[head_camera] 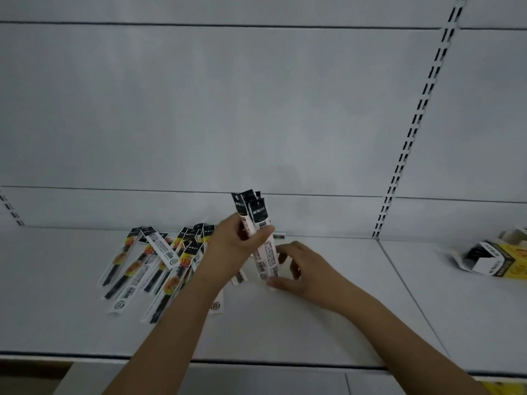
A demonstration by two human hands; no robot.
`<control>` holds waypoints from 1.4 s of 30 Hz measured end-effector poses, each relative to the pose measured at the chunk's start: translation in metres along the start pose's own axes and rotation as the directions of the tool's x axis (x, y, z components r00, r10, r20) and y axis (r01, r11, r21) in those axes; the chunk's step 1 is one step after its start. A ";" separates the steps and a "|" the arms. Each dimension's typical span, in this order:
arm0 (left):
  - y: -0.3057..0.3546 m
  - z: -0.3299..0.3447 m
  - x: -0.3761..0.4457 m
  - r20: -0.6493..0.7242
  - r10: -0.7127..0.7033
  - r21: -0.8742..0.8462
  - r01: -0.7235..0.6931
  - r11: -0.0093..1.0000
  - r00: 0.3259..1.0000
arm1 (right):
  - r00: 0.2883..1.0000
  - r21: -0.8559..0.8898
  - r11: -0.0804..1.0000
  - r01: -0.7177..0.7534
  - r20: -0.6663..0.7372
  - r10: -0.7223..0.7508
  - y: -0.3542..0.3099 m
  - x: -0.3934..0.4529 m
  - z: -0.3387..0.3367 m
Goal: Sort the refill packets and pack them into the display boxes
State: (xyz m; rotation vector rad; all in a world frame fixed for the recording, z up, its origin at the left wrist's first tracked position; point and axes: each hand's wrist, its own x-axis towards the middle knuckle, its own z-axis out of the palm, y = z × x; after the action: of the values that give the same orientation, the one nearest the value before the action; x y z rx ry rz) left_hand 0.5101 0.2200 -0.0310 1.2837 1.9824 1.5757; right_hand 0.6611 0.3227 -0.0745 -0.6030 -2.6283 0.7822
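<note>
Left hand: the left hand (236, 240) grips a bundle of long narrow refill packets with black tops and white barcode backs (258, 232), held nearly upright just above the shelf, a little toward 12 o'clock from centre.
Right hand: the right hand (296, 269) has its fingers loosely spread, thumb and fingertips touching the bundle's lower end at about 4 o'clock of the left hand; it grips nothing that I can make out.
Slip risk: the bundle is uneven at the top (some packets stand higher), so a slack grip while squaring it could let slick packets slide out and mix back into the loose ones.
Loose pile: a fan of overlapping clear refill packets with orange-yellow labels (154, 260) lies flat on the shelf at 9 o'clock of the hands, some partly under the left forearm; dragging that arm could scatter them.
Display box: an open black, white and yellow cardboard display box (490, 259) lies on its side at 3 o'clock, well apart from the hands.
Way across: the white metal shelf (328, 332) between hands and box shows nothing standing in the path.
Backing: a slotted white upright (410, 135) rises behind, clear of the work.
</note>
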 end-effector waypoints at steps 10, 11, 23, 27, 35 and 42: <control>-0.010 0.013 -0.008 0.257 0.021 -0.003 -0.021 1.000 0.966 | 0.992 0.187 0.981 -0.050 -0.108 0.071 0.002 -0.011 0.022; -0.012 0.012 -0.010 0.285 0.029 -0.011 -0.027 1.000 0.958 | 0.989 0.178 0.983 -0.048 -0.129 0.071 0.004 -0.011 0.025; -0.017 0.015 -0.017 0.236 0.007 -0.081 0.013 0.997 0.972 | 0.991 0.070 0.996 0.056 -0.128 -0.047 0.004 -0.010 0.034; -0.016 0.019 -0.019 0.220 -0.023 -0.146 0.057 0.988 0.975 | 0.991 0.040 0.998 0.044 -0.130 -0.039 0.003 -0.013 0.034; -0.021 0.022 -0.021 0.223 -0.055 -0.093 0.077 0.993 0.973 | 0.978 -0.178 0.983 0.048 -0.191 -0.082 0.014 -0.015 0.031; -0.021 0.027 -0.027 0.272 -0.071 -0.143 0.113 0.983 0.960 | 0.983 -0.140 0.988 -0.072 -0.180 0.046 0.012 -0.014 0.035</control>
State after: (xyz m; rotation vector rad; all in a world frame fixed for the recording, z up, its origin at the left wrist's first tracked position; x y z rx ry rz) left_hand 0.5347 0.2157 -0.0666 1.2476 1.6935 1.4016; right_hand 0.6623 0.3096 -0.1115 -0.7570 -2.5288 0.5287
